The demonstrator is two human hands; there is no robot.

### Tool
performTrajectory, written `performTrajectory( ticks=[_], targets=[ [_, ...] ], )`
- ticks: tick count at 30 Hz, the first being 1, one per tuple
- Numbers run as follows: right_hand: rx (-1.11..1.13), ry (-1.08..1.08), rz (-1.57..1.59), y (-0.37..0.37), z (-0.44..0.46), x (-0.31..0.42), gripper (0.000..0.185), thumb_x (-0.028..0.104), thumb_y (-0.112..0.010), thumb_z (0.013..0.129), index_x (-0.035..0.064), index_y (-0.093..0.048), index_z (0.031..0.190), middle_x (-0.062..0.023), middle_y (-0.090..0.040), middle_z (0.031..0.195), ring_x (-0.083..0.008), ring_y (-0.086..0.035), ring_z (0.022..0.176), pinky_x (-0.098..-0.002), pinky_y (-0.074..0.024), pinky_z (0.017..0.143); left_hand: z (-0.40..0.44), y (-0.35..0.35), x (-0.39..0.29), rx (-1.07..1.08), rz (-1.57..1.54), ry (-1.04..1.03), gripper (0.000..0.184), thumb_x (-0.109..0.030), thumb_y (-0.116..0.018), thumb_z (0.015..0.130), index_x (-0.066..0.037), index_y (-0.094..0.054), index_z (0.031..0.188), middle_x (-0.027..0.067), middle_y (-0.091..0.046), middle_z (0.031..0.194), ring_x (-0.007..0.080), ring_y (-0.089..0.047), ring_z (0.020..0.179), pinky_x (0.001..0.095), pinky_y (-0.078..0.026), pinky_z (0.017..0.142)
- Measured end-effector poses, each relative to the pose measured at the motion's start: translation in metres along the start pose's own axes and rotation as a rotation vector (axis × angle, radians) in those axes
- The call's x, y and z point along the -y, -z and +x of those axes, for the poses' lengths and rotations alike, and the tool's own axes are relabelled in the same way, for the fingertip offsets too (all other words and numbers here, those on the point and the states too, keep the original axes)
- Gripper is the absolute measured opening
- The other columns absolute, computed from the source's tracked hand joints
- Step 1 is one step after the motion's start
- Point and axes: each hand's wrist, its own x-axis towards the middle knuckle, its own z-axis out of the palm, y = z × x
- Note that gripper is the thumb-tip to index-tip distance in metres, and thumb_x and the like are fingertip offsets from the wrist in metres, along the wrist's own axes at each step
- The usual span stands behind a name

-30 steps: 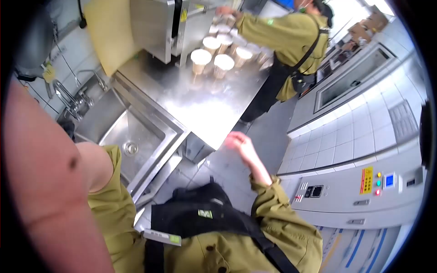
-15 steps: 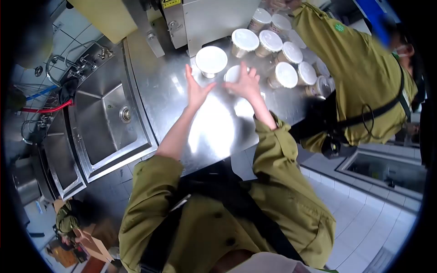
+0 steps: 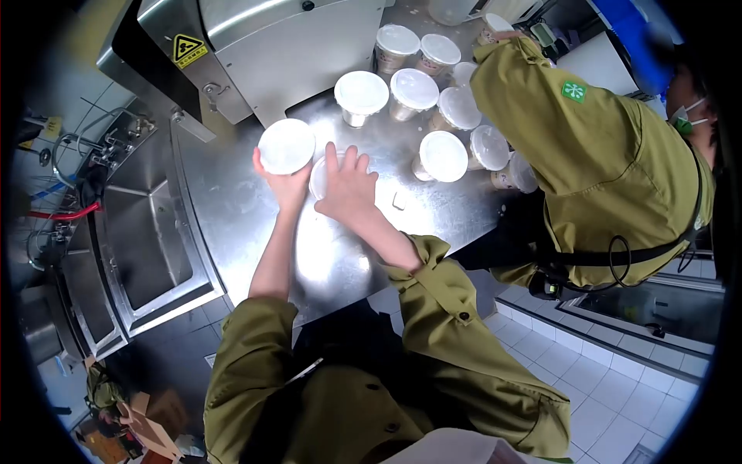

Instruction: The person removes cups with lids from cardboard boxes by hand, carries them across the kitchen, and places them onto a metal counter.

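On the shiny table (image 3: pixel 239 213) in the head view, the left hand (image 3: pixel 284 185) – open beside the lidded cup (image 3: pixel 287 146) a moment ago – is now curled around it under the lid, while the right hand (image 3: pixel 349 187) spreads its fingers over the second cup (image 3: pixel 318 179) just beside it – I cannot tell if it grips.

steel table (image 3: pixel 232 203) holds lidded cups (image 3: pixel 441 156), grouped mostly beside a machine (image 3: pixel 297 58) in a tiled kitchen
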Motion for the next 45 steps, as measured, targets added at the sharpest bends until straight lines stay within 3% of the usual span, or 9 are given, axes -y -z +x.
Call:
performTrajectory(
  ticks=[5,10,17,21,26,31,34,42,45],
  targets=[
    [-0.061,0.219,-0.009,0.002,0.007,-0.012,0.092,0.028,-0.071,0.052,0.0184,-0.030,0.134,-0.0190,-0.037,0.116,-0.0352,-0.041,0.104,-0.0476,-0.0435,0.080,-0.024,0.087,-0.027,-0.170,0.119,-0.185,0.106,-0.010,-0.082,0.055,-0.007,-0.010,0.133,0.0171,-0.028,0.129,0.0284,-0.037,0.119,0.0397,-0.030,0.101],
    [0.021,0.161,-0.039,0.011,0.011,-0.005,0.089,0.031,-0.072,0.051,0.0224,-0.034,0.131,-0.0198,-0.038,0.117,-0.0390,-0.040,0.109,-0.0473,-0.0434,0.083,-0.089,0.233,-0.077,-0.312,0.347,-0.186,0.109,-0.011,-0.083,0.053,-0.006,-0.011,0.135,0.0162,-0.027,0.130,0.0297,-0.032,0.122,0.0448,-0.024,0.105],
    [-0.146,0.209,-0.157,-0.003,-0.044,0.081,0.084,0.035,-0.076,0.051,0.0218,-0.042,0.126,-0.0167,-0.042,0.115,-0.0360,-0.041,0.110,-0.0477,-0.0432,0.084,-0.202,0.465,-0.097,-0.628,0.532,-0.254,0.102,-0.001,-0.079,0.056,-0.007,-0.013,0.134,0.0176,-0.027,0.131,0.0297,-0.037,0.117,0.0461,-0.032,0.099],
    [-0.115,0.341,-0.114,-0.028,-0.137,0.204,0.083,0.034,-0.076,0.052,0.0205,-0.041,0.126,-0.0186,-0.042,0.115,-0.0369,-0.041,0.108,-0.0501,-0.0427,0.083,-0.271,0.588,-0.103,-0.736,0.669,-0.259,0.103,-0.002,-0.080,0.056,-0.005,-0.013,0.134,0.0165,-0.027,0.132,0.0289,-0.037,0.117,0.0468,-0.032,0.100],
    [-0.049,0.794,-0.032,-0.087,-0.255,0.382,0.085,0.029,-0.074,0.049,0.0180,-0.041,0.126,-0.0200,-0.041,0.115,-0.0372,-0.043,0.105,-0.0493,-0.0452,0.080,-0.348,0.720,-0.116,-0.938,0.801,-0.258,0.105,-0.001,-0.081,0.053,-0.007,-0.014,0.133,0.0169,-0.025,0.133,0.0301,-0.034,0.120,0.0459,-0.032,0.100],
    [0.121,1.231,0.038,-0.158,-0.357,0.562,0.085,0.029,-0.073,0.052,0.0135,-0.038,0.128,-0.0230,-0.039,0.119,-0.0410,-0.042,0.108,-0.0476,-0.0436,0.085,-0.397,0.809,-0.118,-1.262,0.865,-0.025,0.118,-0.008,-0.084,0.049,-0.007,-0.003,0.135,0.0152,-0.022,0.133,0.0283,-0.034,0.119,0.0420,-0.029,0.099],
    [0.307,1.393,0.028,-0.204,-0.397,0.669,0.088,0.026,-0.072,0.050,0.0146,-0.037,0.130,-0.0208,-0.037,0.121,-0.0399,-0.041,0.110,-0.0450,-0.0431,0.088,-0.403,0.856,-0.116,-1.407,0.824,0.076,0.121,-0.010,-0.083,0.050,-0.006,0.002,0.136,0.0150,-0.021,0.133,0.0271,-0.030,0.123,0.0396,-0.023,0.102],
    [0.487,1.842,-0.046,-0.325,-0.528,0.972,0.085,0.025,-0.071,0.052,0.0139,-0.038,0.130,-0.0218,-0.037,0.121,-0.0401,-0.040,0.109,-0.0473,-0.0419,0.087,-0.389,1.075,-0.119,-1.778,0.874,0.009,0.118,-0.010,-0.083,0.052,-0.007,-0.001,0.138,0.0134,-0.011,0.137,0.0280,-0.033,0.121,0.0408,-0.032,0.098],
    [0.509,1.965,-0.063,-0.352,-0.576,1.074,0.087,0.025,-0.071,0.051,0.0136,-0.037,0.130,-0.0224,-0.037,0.119,-0.0402,-0.040,0.107,-0.0476,-0.0419,0.085,-0.385,1.143,-0.126,-1.876,1.062,0.263,0.119,-0.014,-0.084,0.052,-0.007,-0.002,0.138,0.0118,-0.006,0.138,0.0278,-0.028,0.123,0.0407,-0.031,0.100]
  ],
)
